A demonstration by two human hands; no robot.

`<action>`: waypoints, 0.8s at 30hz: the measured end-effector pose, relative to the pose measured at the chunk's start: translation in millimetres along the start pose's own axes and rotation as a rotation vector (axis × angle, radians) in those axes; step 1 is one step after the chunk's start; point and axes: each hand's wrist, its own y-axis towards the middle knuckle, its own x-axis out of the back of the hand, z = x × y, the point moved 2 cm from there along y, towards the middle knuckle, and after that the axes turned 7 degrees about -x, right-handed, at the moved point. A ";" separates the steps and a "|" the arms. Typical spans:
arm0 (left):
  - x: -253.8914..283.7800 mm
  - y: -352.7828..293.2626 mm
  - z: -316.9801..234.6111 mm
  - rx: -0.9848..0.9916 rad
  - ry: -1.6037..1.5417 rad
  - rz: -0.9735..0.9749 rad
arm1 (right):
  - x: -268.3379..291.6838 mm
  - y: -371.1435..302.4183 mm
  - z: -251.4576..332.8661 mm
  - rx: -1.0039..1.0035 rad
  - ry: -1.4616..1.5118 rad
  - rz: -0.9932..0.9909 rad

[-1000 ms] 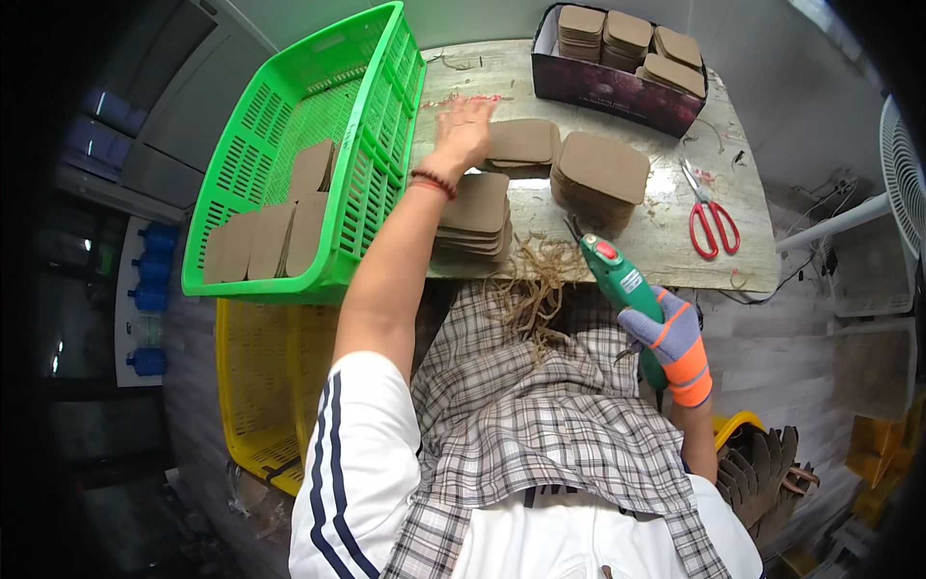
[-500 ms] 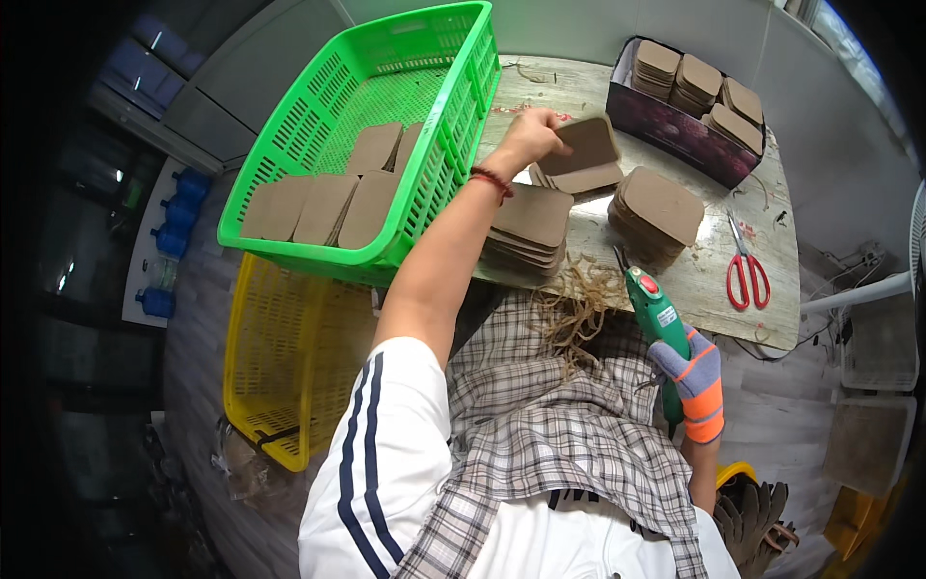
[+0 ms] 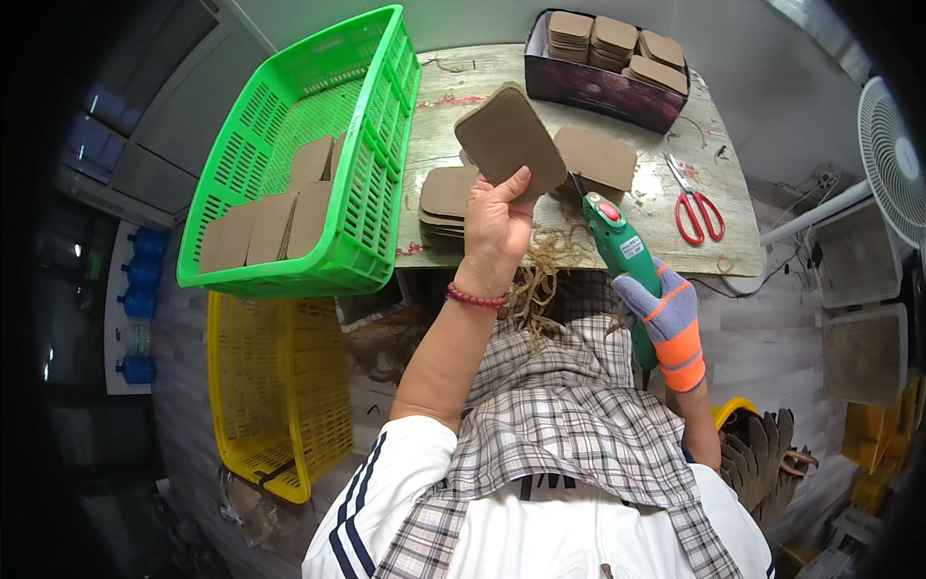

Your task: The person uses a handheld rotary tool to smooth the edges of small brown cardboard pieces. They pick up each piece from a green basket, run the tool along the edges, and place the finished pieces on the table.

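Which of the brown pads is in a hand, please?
It's the brown pad tilted up in the bare left hand, above the table; neither hand holds any other pad.

In its grip the left hand [image 3: 499,218] holds one brown rounded-corner piece [image 3: 508,140], raised above the tabletop [image 3: 439,145]. The gloved right hand [image 3: 666,314] holds a green handheld tool [image 3: 617,241]. Red-handled scissors [image 3: 696,218] lie near a dark box [image 3: 606,96] of stacked pieces [image 3: 613,37]; a green basket [image 3: 328,278] stands at the left.
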 end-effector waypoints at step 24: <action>27.0 -27.0 -1.6 0.164 0.500 0.291 | 31.8 -12.3 12.7 0.020 -0.074 0.032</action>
